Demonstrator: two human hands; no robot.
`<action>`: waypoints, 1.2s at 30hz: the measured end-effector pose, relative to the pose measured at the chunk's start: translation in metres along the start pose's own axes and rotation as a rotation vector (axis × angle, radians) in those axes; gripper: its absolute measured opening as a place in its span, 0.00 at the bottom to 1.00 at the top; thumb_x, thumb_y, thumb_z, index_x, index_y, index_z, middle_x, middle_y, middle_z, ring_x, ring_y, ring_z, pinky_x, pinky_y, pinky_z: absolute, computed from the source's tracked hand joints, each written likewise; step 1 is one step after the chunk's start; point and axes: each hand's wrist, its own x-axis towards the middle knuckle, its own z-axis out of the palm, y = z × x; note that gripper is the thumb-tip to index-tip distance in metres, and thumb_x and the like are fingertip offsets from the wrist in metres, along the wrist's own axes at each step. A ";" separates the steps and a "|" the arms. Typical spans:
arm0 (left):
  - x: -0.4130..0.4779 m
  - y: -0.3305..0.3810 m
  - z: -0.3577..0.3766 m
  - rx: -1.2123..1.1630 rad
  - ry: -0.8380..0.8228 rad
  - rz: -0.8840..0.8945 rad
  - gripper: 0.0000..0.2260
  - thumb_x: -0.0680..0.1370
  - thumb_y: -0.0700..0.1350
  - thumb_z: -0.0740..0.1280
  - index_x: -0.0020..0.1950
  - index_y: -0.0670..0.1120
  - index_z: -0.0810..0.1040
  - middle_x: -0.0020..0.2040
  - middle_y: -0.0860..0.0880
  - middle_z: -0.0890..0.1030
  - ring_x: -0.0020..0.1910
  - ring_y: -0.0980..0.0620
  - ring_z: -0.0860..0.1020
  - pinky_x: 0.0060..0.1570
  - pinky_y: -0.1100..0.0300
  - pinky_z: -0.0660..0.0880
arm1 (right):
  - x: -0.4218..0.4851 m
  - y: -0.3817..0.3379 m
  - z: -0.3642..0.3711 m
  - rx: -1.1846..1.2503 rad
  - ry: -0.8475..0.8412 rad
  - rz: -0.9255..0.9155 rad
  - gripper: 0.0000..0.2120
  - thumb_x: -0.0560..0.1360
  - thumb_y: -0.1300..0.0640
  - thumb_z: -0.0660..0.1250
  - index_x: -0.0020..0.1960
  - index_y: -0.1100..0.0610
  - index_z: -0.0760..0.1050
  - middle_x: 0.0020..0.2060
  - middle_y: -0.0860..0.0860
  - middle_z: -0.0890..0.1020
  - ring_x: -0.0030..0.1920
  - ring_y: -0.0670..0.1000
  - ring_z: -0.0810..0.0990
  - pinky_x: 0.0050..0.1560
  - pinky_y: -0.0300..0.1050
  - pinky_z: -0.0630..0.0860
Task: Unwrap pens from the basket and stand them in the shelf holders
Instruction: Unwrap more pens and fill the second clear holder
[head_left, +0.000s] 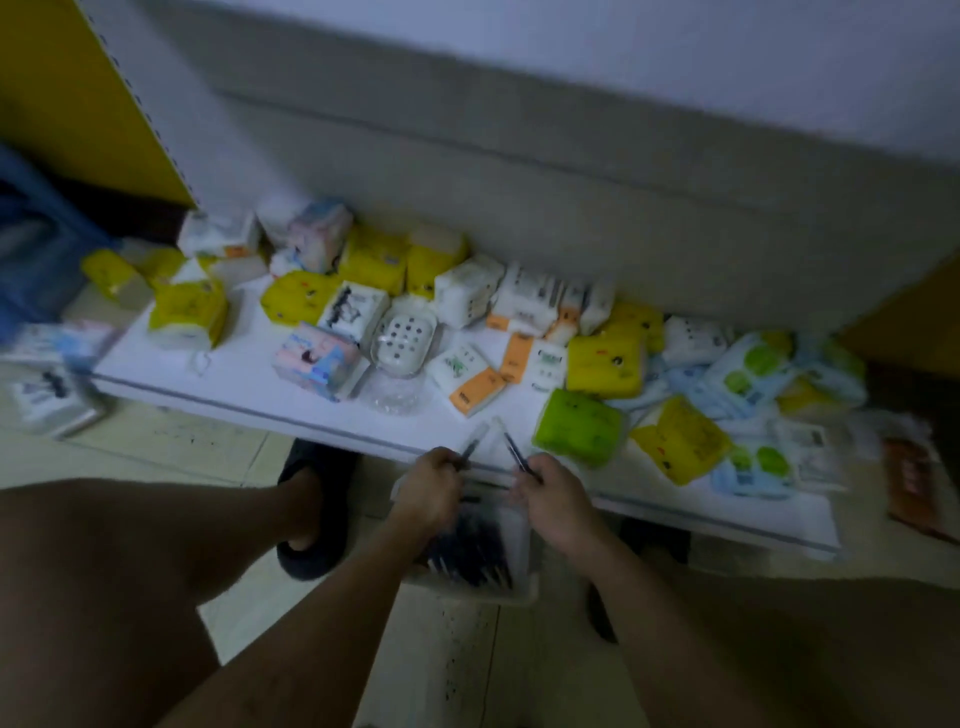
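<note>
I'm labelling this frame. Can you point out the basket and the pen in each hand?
basket (470, 591): head view, near rim.
left pen (472, 447): head view, dark shaft above the left hand (431, 486).
right pen (514, 452): head view, dark shaft above the right hand (550, 499).

white shelf (234, 374), tissue packs (605, 361), soap dish (402, 338)
</note>
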 end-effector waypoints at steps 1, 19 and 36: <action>-0.008 0.014 -0.001 -0.010 0.045 0.049 0.11 0.80 0.43 0.56 0.49 0.48 0.79 0.48 0.41 0.81 0.43 0.43 0.78 0.47 0.52 0.76 | -0.006 -0.008 -0.010 -0.030 0.026 -0.048 0.06 0.80 0.62 0.58 0.48 0.54 0.72 0.34 0.50 0.74 0.34 0.49 0.72 0.34 0.42 0.67; -0.152 0.179 0.000 -0.077 -0.045 0.823 0.10 0.80 0.54 0.62 0.50 0.53 0.81 0.39 0.53 0.81 0.37 0.55 0.77 0.39 0.59 0.73 | -0.139 -0.116 -0.129 0.246 0.410 -0.576 0.10 0.81 0.56 0.60 0.59 0.43 0.73 0.31 0.44 0.77 0.30 0.41 0.73 0.31 0.35 0.68; -0.230 0.301 -0.023 0.031 -0.098 1.133 0.12 0.79 0.45 0.65 0.63 0.51 0.76 0.42 0.50 0.82 0.41 0.58 0.83 0.44 0.54 0.81 | -0.195 -0.196 -0.214 0.166 0.539 -0.769 0.06 0.79 0.55 0.65 0.52 0.50 0.81 0.45 0.46 0.83 0.45 0.41 0.80 0.45 0.35 0.75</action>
